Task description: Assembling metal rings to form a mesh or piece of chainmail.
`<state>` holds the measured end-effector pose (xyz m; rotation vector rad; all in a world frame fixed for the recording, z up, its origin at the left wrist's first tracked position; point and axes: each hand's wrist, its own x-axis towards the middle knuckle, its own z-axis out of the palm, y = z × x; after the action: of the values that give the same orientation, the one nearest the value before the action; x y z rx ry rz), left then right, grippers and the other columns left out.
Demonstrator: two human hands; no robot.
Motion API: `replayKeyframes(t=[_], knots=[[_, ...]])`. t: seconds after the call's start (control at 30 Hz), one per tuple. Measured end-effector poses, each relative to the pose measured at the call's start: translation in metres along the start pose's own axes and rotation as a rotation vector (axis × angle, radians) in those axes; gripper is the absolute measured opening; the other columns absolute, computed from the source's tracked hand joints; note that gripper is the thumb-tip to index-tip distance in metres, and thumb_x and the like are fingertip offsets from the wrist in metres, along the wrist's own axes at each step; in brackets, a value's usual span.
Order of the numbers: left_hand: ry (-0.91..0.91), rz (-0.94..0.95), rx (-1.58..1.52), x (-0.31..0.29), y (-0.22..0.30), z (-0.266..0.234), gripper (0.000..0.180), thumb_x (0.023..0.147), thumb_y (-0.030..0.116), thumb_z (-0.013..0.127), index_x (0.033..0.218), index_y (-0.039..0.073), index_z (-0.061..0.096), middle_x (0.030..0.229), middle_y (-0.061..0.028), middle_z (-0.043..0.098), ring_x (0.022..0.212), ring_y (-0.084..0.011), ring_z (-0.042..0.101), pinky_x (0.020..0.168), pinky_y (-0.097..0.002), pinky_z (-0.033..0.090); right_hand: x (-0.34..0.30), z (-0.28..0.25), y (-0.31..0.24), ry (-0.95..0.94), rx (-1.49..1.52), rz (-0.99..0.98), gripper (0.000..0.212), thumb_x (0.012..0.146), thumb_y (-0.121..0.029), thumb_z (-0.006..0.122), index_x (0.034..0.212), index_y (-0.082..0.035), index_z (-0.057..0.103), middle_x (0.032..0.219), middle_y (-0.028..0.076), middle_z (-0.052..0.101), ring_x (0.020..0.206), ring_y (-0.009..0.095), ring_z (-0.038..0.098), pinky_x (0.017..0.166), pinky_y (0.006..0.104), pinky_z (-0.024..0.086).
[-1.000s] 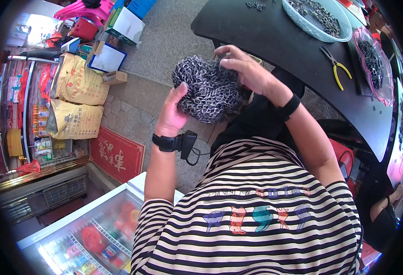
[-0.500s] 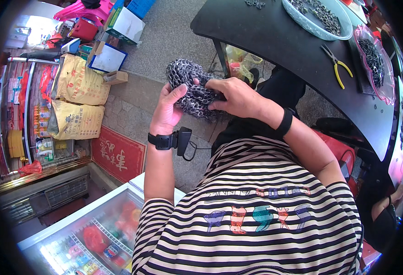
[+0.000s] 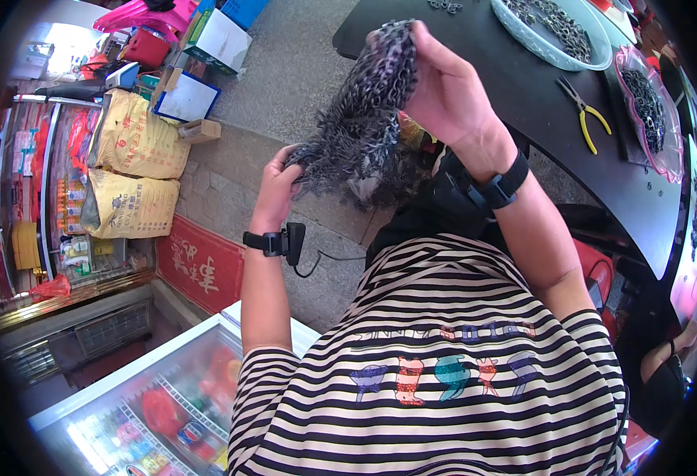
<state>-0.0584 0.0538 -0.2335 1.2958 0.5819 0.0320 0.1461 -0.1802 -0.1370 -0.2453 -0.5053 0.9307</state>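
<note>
A dark grey piece of chainmail (image 3: 364,119), made of many small linked metal rings, hangs stretched between my two hands over the floor. My left hand (image 3: 275,186) is closed on its lower left edge. Higher up, beside the table's left part, my right hand (image 3: 455,91) grips the upper end between thumb and fingers. The lower folds of the mesh are blurred. Yellow-handled pliers (image 3: 582,115) lie on the black table (image 3: 475,67) to the right of my right hand.
On the table stand a pale blue tub (image 3: 605,59) with metal rings and a pink scalloped bowl (image 3: 676,163) with darker rings. A glass-topped freezer (image 3: 134,389) is at lower left, with yellow sacks (image 3: 134,206) beyond it. Another person's hand (image 3: 689,335) shows at far right.
The bunched chainmail has been pulled out lengthwise. My right hand has risen up and to the right with one end, while my left has moved slightly down and left.
</note>
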Motion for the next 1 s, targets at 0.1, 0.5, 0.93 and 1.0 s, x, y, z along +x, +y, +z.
replayKeyframes(t=[0.1,0.5,0.93,1.0], knots=[[0.149,0.131,0.444,0.003,-0.005,0.013,0.048,0.077,0.01,0.066,0.123,0.004,0.055,0.113,-0.009,0.063,0.096,-0.0145,0.059,0.079,-0.0314,0.049,0.009,0.004,0.007,0.013,-0.1,-0.031,0.029,0.101,-0.027,0.044,0.112,-0.004,0.057,0.106,0.007,0.066,0.099,0.018,0.062,0.09,0.0352,0.049],[-0.13,0.343,0.371,0.002,0.034,0.092,0.043,0.081,0.018,0.074,0.116,-0.002,0.058,0.099,-0.0065,0.066,0.091,-0.018,0.062,0.086,-0.0306,0.047,0.018,0.021,0.013,0.044,-0.161,0.018,0.022,0.096,-0.022,0.055,0.105,-0.001,0.058,0.096,0.008,0.064,0.088,0.017,0.062,0.081,0.033,0.051],[-0.031,0.106,-0.059,-0.019,0.076,0.098,0.032,0.093,0.041,0.059,0.087,0.01,0.062,0.074,0.0041,0.062,0.048,0.0013,0.044,0.039,-0.015,0.026,-0.051,0.0,0.053,-0.013,-1.602,-0.166,0.09,0.063,-0.029,0.086,0.135,-0.008,0.038,0.125,0.02,0.044,0.119,0.038,0.046,0.102,0.0438,0.039],[-0.068,0.106,-0.105,-0.02,0.074,0.098,0.033,0.093,0.041,0.058,0.087,0.009,0.062,0.074,0.0035,0.062,0.047,0.001,0.042,0.039,-0.0149,0.025,-0.047,-0.001,0.061,0.09,-1.613,-0.148,0.084,0.064,-0.022,0.085,0.133,-0.008,0.039,0.122,0.018,0.046,0.114,0.035,0.05,0.096,0.0419,0.042]])
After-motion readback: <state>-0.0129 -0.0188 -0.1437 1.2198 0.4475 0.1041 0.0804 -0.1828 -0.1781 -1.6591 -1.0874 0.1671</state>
